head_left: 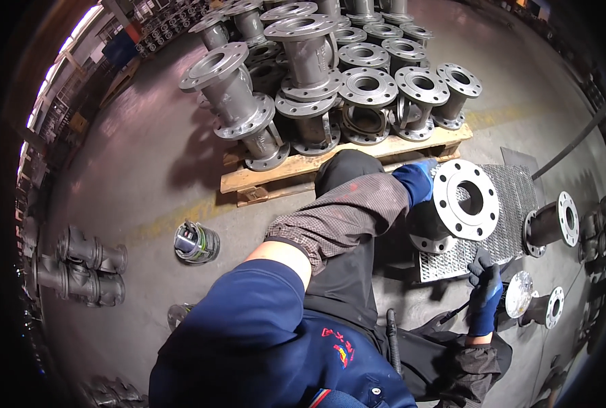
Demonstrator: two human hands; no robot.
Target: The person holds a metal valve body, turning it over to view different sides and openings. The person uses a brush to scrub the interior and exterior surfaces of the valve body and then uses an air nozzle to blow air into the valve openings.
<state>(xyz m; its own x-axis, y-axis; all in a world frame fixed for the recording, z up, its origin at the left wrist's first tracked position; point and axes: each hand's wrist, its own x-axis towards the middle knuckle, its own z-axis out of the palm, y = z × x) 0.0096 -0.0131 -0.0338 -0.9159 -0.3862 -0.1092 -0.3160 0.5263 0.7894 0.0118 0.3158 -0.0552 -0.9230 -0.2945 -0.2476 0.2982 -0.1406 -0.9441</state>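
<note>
A grey metal flanged pipe fitting stands on a patterned metal plate, its round bolt-holed flange facing up. My left hand, in a blue glove, grips the flange's left edge; the flange hides part of its fingers. My right hand, gloved in blue with dark grey fingers, hovers near the plate's front edge, apart from the fitting. Its fingers are bent and somewhat spread, with nothing visible between them. A thin dark strip beside that hand is too unclear to name.
Stacked flanged fittings crowd a wooden pallet ahead. More fittings lie to the right, near a round shiny disc. On the left floor are a small bucket with things inside and a group of dark fittings.
</note>
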